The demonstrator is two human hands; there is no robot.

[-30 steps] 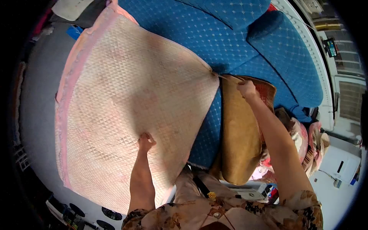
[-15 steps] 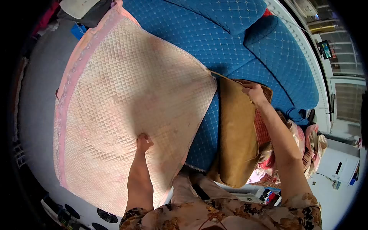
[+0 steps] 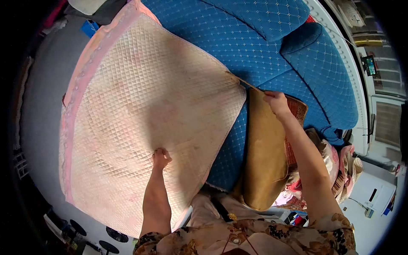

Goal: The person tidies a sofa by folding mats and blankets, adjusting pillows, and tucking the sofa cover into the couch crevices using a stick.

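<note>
We have a cream, diamond-quilted cloth pad with a pink border (image 3: 114, 102) spread out before us, its near edge by our legs and its upper right side lying over a blue upholstered seat with a small white lattice pattern (image 3: 238, 42). From the pad's right corner a thin tan strip, perhaps elastic (image 3: 246, 83), runs straight to our right hand (image 3: 276, 102), whose fingers are closed around its far end; the strip looks taut, probably because that hand draws it away from the corner. Our left hand (image 3: 160, 158) is down on the quilting with its fingers curled, likely to steady the cloth against that pull, though we cannot tell whether it pinches any fabric. Just below the right hand, a tan-backed mat with a red woven face (image 3: 265, 148) lies curled over on the blue seat, its back turned mostly up. Beyond our right forearm we see a heap of pink and patterned cloth (image 3: 340, 170) near a white box-shaped unit (image 3: 376, 187), and past the pad's pink border, a grey floor (image 3: 46, 97).
</note>
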